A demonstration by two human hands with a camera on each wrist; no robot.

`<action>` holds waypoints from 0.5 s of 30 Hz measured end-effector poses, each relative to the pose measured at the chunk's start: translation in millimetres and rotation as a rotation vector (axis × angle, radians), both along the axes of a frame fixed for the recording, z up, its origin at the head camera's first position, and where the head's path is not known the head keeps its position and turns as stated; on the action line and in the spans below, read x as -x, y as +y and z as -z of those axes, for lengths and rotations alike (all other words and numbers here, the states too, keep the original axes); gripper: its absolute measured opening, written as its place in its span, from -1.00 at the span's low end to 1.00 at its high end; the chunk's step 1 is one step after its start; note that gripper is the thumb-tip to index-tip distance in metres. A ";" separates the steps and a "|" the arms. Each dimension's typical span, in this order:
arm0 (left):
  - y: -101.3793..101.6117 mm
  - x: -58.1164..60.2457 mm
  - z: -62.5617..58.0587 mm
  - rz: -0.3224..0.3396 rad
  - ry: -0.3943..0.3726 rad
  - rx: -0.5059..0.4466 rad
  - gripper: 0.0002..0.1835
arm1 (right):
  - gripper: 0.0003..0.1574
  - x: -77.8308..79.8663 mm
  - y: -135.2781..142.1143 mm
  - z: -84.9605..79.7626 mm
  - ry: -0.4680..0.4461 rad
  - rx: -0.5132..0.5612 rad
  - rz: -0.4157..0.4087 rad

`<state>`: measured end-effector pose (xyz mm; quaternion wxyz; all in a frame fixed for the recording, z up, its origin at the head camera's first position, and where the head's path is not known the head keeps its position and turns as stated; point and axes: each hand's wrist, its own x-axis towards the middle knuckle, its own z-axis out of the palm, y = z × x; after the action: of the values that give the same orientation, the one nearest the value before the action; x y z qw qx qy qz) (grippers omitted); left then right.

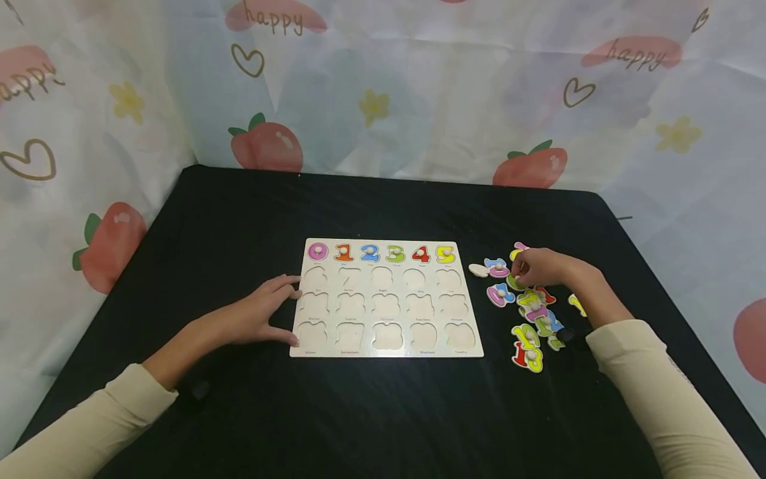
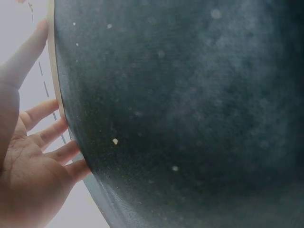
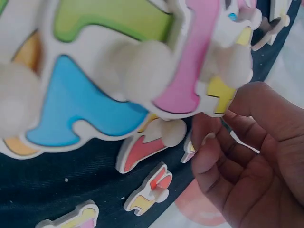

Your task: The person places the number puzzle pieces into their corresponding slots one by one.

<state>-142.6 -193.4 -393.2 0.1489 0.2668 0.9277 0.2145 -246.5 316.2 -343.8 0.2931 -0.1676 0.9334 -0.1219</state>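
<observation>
A white wooden number board (image 1: 385, 286) lies on the black table. Its top row holds coloured numbers 0 to 5, and the recesses below are bare. My left hand (image 1: 263, 309) rests at the board's left edge, thumb and fingers spread along it; the left wrist view shows the fingertips (image 2: 57, 124) against the rim. Over a heap of knobbed number pieces (image 1: 532, 307), my right hand (image 1: 547, 267) has its fingers curled and pinches at a green number piece (image 1: 514, 283). Close up in the right wrist view, the fingertips (image 3: 208, 149) are right beside a pink-and-yellow edged piece (image 3: 221, 95).
Two-coloured pieces, a pink-and-blue one (image 1: 500, 295) among them, lie between board and heap. One white piece (image 1: 478, 270) lies beside the board's right edge. A yellow piece (image 1: 577, 305) sits under the right wrist. Printed cloth (image 1: 383, 86) hangs behind the table.
</observation>
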 end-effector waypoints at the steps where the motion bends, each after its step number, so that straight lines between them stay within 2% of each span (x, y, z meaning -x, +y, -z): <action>1: -0.1 0.1 0.1 -0.001 -0.001 0.002 -0.11 | -0.82 -0.1 -0.1 0.3 -0.009 0.001 0.009; 10: 0.1 -0.4 0.2 0.003 0.006 -0.003 -0.10 | -0.85 -1.8 1.8 0.2 0.014 0.014 0.009; 15: 0.4 -1.2 -1.1 0.001 0.009 -0.003 -0.10 | -0.87 -1.5 0.7 -3.8 0.072 0.001 -0.001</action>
<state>-141.4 -193.1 -392.2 0.1442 0.2685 0.9279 0.2147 -245.0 316.9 -340.0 0.2591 -0.1726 0.9432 -0.1162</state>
